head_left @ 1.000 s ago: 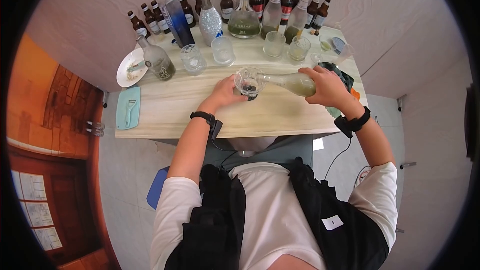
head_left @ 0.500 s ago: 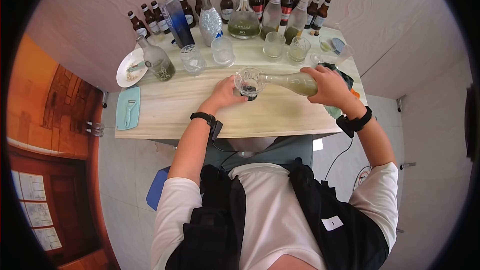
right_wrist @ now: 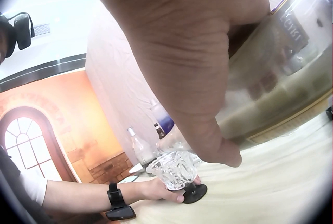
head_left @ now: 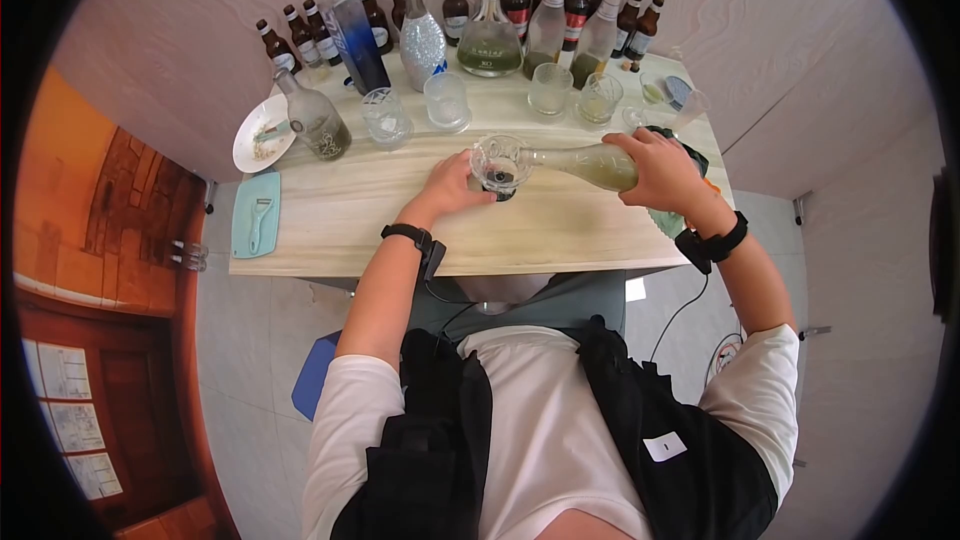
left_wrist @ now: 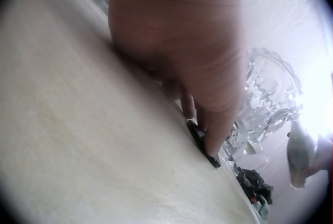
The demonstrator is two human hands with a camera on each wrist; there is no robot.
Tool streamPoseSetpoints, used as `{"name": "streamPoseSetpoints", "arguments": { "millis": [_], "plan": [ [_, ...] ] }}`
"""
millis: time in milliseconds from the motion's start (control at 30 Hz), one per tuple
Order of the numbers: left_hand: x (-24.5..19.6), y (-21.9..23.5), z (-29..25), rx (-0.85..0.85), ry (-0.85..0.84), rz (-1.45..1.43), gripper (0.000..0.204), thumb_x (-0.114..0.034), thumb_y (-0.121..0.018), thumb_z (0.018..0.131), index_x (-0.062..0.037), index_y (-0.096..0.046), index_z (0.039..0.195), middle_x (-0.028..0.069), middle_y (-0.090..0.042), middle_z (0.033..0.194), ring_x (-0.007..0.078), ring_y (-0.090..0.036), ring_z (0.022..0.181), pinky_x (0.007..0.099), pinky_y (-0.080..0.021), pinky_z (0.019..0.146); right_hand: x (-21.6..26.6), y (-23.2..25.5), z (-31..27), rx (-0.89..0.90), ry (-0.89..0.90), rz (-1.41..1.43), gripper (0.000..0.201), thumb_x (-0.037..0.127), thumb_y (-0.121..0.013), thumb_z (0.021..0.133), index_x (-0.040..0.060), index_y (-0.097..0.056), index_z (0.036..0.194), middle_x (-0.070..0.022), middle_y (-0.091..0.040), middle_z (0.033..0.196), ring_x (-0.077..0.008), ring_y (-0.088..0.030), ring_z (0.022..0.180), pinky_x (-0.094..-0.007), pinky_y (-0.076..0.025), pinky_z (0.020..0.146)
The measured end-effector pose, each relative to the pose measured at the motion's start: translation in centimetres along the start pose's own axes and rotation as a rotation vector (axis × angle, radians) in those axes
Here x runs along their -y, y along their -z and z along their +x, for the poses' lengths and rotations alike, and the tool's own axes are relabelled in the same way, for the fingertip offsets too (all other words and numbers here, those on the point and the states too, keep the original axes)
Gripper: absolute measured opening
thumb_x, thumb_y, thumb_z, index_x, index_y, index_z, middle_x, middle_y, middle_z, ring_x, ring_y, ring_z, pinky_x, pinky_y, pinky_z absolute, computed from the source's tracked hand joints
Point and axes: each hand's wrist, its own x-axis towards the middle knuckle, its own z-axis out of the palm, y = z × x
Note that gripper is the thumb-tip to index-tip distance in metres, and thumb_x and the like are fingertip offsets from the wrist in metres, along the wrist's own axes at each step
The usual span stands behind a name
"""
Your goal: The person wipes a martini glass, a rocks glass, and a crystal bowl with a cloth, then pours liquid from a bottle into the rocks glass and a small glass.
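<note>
In the head view my left hand [head_left: 447,187] grips a cut-glass goblet [head_left: 500,152] low down, by its black foot [right_wrist: 195,195]. The goblet stands upright on the table, its scalloped bowl [left_wrist: 270,96] rising past my fingers in the left wrist view. My right hand [head_left: 662,168] is wrapped around the body of a clear glass bottle [head_left: 590,164] that holds cloudy greenish liquid. That bottle lies tilted close to level, its neck pointing left with the mouth right at the goblet's rim. In the right wrist view the liquid lies along the lower side of the bottle [right_wrist: 276,91].
Behind stand several glass tumblers [head_left: 447,103], a grey bottle [head_left: 318,125], a blue bottle [head_left: 358,45], a decanter [head_left: 488,45] and brown beer bottles. A white plate [head_left: 248,152] and a peeler [head_left: 260,222] on a light-blue board [head_left: 245,240] lie left. Dark cloth [head_left: 690,155] sits behind my right hand.
My right hand and the bottle have shifted very slightly to the right, the neck staying at the goblet's rim. The left hand and the goblet have stayed in place.
</note>
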Motion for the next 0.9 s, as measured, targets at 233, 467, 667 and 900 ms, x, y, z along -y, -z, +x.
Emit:
{"name": "streamPoseSetpoints", "arguments": {
  "millis": [233,467,667,900],
  "plan": [
    [-0.19,0.06,0.01,-0.015,-0.006,-0.006,0.067,-0.031,-0.087,0.064,-0.0117,-0.062,0.123,0.0122,-0.063,0.119,0.0325,-0.059,0.112,0.0416,-0.046,0.098,0.27,0.25,0.03,0.03,-0.001,-0.022,0.075,0.018,-0.075,0.062,0.0202,-0.053,0.134,-0.0123,-0.059,0.108,-0.0325,-0.059,0.109,-0.0443,-0.045,0.095],
    [-0.22,0.12,0.06,0.001,0.011,0.025,0.07,-0.033,-0.087,0.064,-0.0115,-0.061,0.124,0.0127,-0.063,0.119,0.0322,-0.059,0.112,0.041,-0.047,0.097,0.28,0.4,0.13,0.033,-0.001,-0.041,0.075,0.019,-0.075,0.062,0.0202,-0.053,0.134,-0.0124,-0.059,0.108,-0.0331,-0.059,0.109,-0.0452,-0.045,0.095],
    [0.16,-0.12,0.1,-0.027,0.004,0.011,0.076,-0.036,-0.087,0.064,-0.01,-0.058,0.129,0.0135,-0.063,0.12,0.033,-0.058,0.112,0.041,-0.046,0.097,0.16,0.46,0.14,0.019,0.006,-0.034,0.075,0.018,-0.075,0.061,0.0208,-0.054,0.133,-0.0123,-0.059,0.107,-0.0331,-0.059,0.109,-0.045,-0.045,0.094],
    [0.24,-0.12,0.14,-0.024,-0.015,0.032,0.076,-0.036,-0.087,0.064,-0.0097,-0.057,0.129,0.014,-0.063,0.119,0.0339,-0.058,0.111,0.0411,-0.046,0.097,0.1,0.6,0.14,0.008,0.006,-0.049,0.076,0.018,-0.075,0.061,0.0211,-0.054,0.133,-0.0108,-0.06,0.107,-0.0321,-0.059,0.109,-0.0445,-0.046,0.095]
  ]
}}
